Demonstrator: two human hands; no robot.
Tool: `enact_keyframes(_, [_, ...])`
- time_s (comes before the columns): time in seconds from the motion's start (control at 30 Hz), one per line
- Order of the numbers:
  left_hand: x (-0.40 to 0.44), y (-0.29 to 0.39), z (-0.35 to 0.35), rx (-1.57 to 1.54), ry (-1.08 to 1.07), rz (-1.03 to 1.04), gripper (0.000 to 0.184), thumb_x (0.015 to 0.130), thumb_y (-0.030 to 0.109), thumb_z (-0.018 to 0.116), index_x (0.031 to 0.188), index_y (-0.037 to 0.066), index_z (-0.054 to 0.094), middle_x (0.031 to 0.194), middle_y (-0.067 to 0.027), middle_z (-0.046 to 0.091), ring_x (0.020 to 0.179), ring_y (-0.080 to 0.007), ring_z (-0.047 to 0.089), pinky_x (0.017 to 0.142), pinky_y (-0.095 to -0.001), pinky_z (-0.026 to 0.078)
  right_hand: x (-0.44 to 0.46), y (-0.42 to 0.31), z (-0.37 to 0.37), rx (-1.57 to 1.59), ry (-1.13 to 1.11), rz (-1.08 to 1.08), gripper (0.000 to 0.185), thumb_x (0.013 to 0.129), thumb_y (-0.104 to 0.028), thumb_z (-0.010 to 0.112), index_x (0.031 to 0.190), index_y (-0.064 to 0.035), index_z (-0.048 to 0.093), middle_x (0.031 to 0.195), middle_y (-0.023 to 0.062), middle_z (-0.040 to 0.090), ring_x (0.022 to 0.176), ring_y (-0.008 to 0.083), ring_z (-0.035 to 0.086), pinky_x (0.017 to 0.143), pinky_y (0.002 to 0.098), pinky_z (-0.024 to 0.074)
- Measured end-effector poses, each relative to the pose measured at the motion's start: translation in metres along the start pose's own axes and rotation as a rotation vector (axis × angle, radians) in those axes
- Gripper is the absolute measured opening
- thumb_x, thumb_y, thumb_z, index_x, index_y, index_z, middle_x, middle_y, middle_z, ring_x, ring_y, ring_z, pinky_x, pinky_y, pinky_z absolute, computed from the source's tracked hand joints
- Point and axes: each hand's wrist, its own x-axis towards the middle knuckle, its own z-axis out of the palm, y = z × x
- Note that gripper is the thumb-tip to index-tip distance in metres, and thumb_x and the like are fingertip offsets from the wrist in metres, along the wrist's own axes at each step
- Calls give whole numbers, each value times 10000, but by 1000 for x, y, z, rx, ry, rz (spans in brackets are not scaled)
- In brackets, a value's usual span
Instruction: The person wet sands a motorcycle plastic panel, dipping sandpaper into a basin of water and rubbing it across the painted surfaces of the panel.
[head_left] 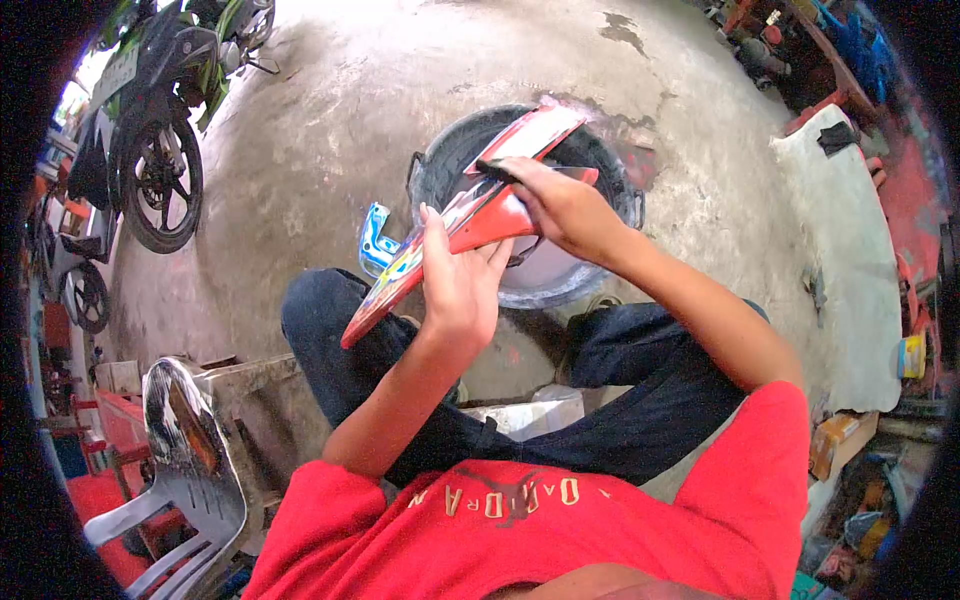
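Note:
A long red motorcycle fairing panel (500, 222) with coloured graphics on its lower end lies slantwise over a round black basin (430, 165). My left hand (462, 285) holds it from beneath near the middle, with the thumb along its edge. My right hand (565, 208) is closed on a small dark sheet, probably sandpaper (494, 169), which it presses against the panel's upper part. A second red-and-white panel (540, 135) leans in the basin behind my right hand. Cloudy liquid (540, 270) shows in the basin.
A blue-and-white bracket-like part (374, 240) stands on the concrete floor left of the basin. Motorcycles (160, 150) are parked at upper left. A scuffed plastic chair (205, 470) stands at lower left. A long pale panel (840, 260) lies at right, with a dark scrap (837, 138) on it.

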Motion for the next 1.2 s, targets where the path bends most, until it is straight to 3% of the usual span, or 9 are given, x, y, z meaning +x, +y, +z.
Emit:
enact_keyframes(0.07, [0, 1, 0, 3, -1, -13, 638, 1055, 541, 253, 1407, 40, 432, 1453, -152, 480, 1374, -308, 434, 1180, -496, 272, 1, -7, -3, 80, -3, 98, 406, 978, -131, 492, 1364, -9, 506, 1313, 215, 586, 1239, 357, 567, 1048, 432, 454])
enact_keyframes(0.17, [1, 1, -5, 17, -98, -20, 656, 1052, 552, 237, 1422, 43, 422, 1445, -147, 491, 1379, -293, 433, 1181, -490, 270, -4, -39, -1, 51, -23, -183, 399, 956, -119, 526, 1344, -26, 537, 1319, 219, 588, 1243, 374, 567, 1074, 436, 444])
enact_keyframes(0.4, [1, 1, 0, 47, 8, -10, 670, 1050, 557, 236, 1428, 32, 414, 1454, -164, 483, 1369, -313, 446, 1188, -476, 268, -5, -11, 6, 3, 39, 18, 415, 954, -126, 549, 1353, -16, 526, 1323, 227, 580, 1237, 373, 566, 1041, 440, 455])
enact_keyframes(0.5, [4, -1, -4, 10, -56, -7, 656, 1052, 544, 256, 1423, 28, 416, 1451, -173, 484, 1367, -325, 446, 1188, -482, 273, -4, -38, 2, 27, 12, -293, 428, 956, -142, 542, 1368, -28, 518, 1311, 226, 588, 1220, 371, 576, 1031, 437, 459])
enact_keyframes(0.63, [0, -2, -2, 22, -27, -7, 642, 1053, 538, 262, 1401, 22, 419, 1445, -177, 487, 1367, -325, 446, 1184, -493, 283, 1, 10, -14, 17, -70, 231, 362, 992, -119, 518, 1348, -61, 553, 1251, 211, 623, 1149, 364, 616, 971, 397, 490])
enact_keyframes(0.67, [0, 0, 0, 24, -10, -4, 638, 1053, 537, 263, 1396, 22, 419, 1442, -178, 488, 1367, -325, 448, 1182, -494, 287, 1, 6, -21, 56, -124, 346, 412, 973, -132, 511, 1369, -18, 515, 1284, 225, 599, 1166, 365, 601, 968, 400, 494])
enact_keyframes(0.77, [4, 2, -2, 40, -26, 19, 604, 1056, 521, 284, 1371, 27, 427, 1420, -183, 499, 1347, -327, 469, 1174, -499, 309, -5, -9, 0, -24, 49, 49, 384, 994, -159, 524, 1349, -15, 531, 1288, 228, 601, 1203, 374, 586, 1018, 419, 472])
enact_keyframes(0.97, [3, 0, -5, 18, -27, -1, 614, 1065, 508, 257, 1370, 6, 435, 1423, -183, 494, 1353, -322, 460, 1188, -492, 278, -2, -1, -6, 40, -35, 88, 372, 987, -93, 541, 1353, -25, 534, 1306, 227, 591, 1218, 379, 572, 1030, 402, 457])
enact_keyframes(1.2, [3, 2, -1, 22, -22, 6, 630, 1061, 517, 258, 1380, 1, 431, 1420, -175, 504, 1358, -313, 458, 1188, -486, 279, -3, -12, -2, 21, 29, -75, 386, 982, -91, 550, 1362, -31, 521, 1263, 225, 609, 1175, 375, 598, 991, 418, 476])
